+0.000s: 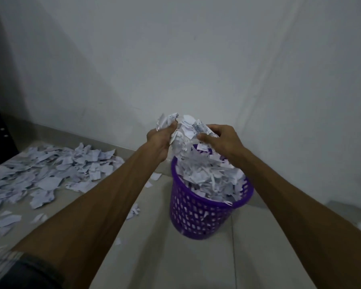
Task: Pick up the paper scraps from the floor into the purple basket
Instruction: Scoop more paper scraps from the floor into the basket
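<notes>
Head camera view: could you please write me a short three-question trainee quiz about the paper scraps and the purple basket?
1. True or false: the purple perforated plastic basket is empty.
2. Multiple choice: the large pile of torn white paper scraps on the floor lies (A) to the left of the basket, (B) to its right, (C) behind it against the wall.
3. What do the left hand and right hand hold, and where?

Key
1. False: it is heaped with scraps above its rim.
2. A.
3. A bundle of white paper scraps, gripped between both hands above the basket.
</notes>
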